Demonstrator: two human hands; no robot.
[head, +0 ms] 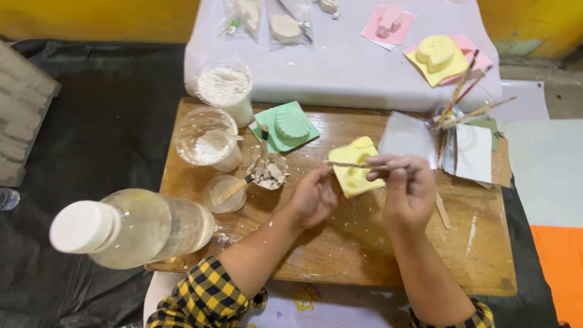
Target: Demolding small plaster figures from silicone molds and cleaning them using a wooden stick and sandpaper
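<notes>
Two hands: left hand (314, 197) grips yellow mould (355, 168); right hand (405, 189) pinches wooden stick (355, 164) (fingers closed).

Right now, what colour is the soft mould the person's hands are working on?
Pale yellow mould, seen best in the head view.

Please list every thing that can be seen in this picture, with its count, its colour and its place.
wooden board: one, brown, centre
yellow mould: one, on the board, at the hands
thin stick: one, pale, over the yellow mould, in the right hand
green mould: one, board's far edge
powder jars: two, clear with white powder, board's far left
small cups: two, with sticks inside, near the jars
bottle: one, clear with white cap, near left
brushes: several, in a holder, far right
white cloth: one, beyond the board, with pink and yellow moulds and bags
left hand: touching the yellow mould's edge
right hand: pinching the stick
</notes>
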